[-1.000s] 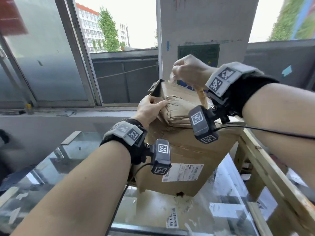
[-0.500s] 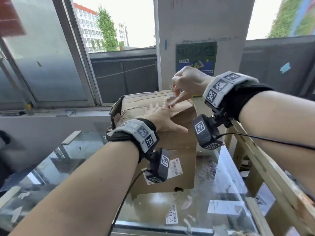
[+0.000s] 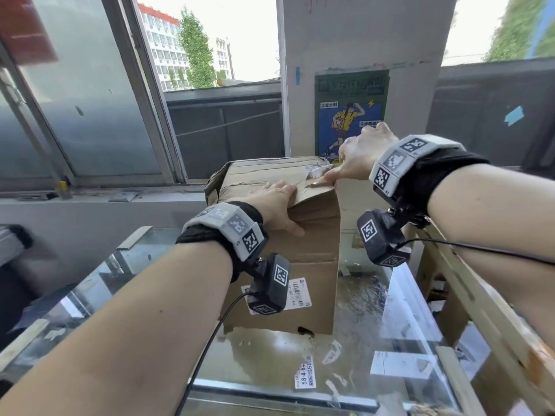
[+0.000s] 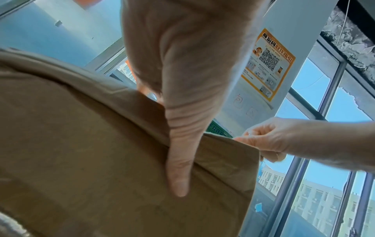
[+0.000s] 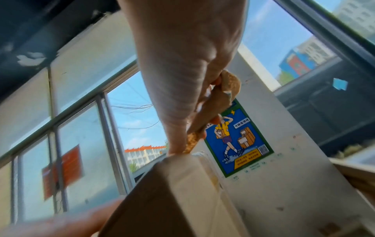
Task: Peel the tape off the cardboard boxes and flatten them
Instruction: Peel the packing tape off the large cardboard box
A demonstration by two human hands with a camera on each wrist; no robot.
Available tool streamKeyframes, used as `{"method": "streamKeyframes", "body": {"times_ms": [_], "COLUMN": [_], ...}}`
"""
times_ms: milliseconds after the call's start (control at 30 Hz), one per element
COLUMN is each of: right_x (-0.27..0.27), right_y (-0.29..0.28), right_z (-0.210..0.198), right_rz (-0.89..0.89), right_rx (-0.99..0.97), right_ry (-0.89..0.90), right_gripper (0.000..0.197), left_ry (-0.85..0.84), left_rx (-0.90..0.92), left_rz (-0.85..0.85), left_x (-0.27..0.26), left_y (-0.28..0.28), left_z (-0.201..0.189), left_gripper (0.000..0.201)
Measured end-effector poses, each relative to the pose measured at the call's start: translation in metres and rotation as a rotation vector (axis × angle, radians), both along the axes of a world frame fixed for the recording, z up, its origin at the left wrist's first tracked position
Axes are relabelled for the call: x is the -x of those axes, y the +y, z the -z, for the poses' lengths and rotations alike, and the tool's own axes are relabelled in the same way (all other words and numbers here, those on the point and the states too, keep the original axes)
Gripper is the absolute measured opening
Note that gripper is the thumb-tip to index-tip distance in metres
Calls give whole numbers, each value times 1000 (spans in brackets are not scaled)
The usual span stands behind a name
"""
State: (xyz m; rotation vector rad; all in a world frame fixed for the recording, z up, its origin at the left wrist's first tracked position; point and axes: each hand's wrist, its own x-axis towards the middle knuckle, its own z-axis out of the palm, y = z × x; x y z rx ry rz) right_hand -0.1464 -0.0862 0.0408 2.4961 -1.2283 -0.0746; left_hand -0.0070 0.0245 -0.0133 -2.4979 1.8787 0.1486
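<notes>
A worn cardboard box [image 3: 303, 244] is stood upright on a glass tabletop [image 3: 375, 340], near its far middle. A white shipping label [image 3: 297, 292] with a barcode is stuck low on the near face; its print is too small to be read. The top flaps are creased and torn, and a crumpled strip of clear tape [image 3: 315, 171] is seen on the top toward the far right corner.

The left hand [image 3: 276, 205] is laid flat on the near top edge, fingers straight and pressed on the cardboard, the thumb hanging down the front face. The right hand [image 3: 359, 157] is placed at the box's right top corner, fingers curled; brown peeled tape is pinched between thumb and fingers in the right wrist view.

A small sticker [image 3: 304, 376] reading "58-4-6" is stuck on the glass in front of the box, among paper scraps. Bare glass is left before the box and to its left. A wooden frame [image 3: 480, 319] runs along the tabletop's right side, near the box. Behind the box, a blue and green poster [image 3: 350, 112] of a figure carrying a parcel is fixed to a pale pillar [image 3: 360, 34]; its Chinese headings are only partly legible. Windows [image 3: 90, 100] stand to the left.
</notes>
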Motion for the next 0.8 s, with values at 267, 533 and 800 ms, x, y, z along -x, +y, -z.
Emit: {"method": "streamKeyframes", "body": {"times_ms": [267, 533, 800], "right_x": [-12, -10, -12], "right_y": [7, -1, -2], "right_z": [1, 15, 19], "right_rz": [-154, -155, -142], "right_rx": [-698, -941, -1053], "right_ry": [-772, -1284, -1713], "right_gripper": [23, 26, 25], "left_ry": [262, 384, 384], "left_rx": [63, 56, 10], "left_rz": [-181, -224, -128], "left_x": [26, 34, 21], "left_y": [-4, -15, -9], "left_z": [-18, -9, -13], "left_gripper": [90, 101, 64]}}
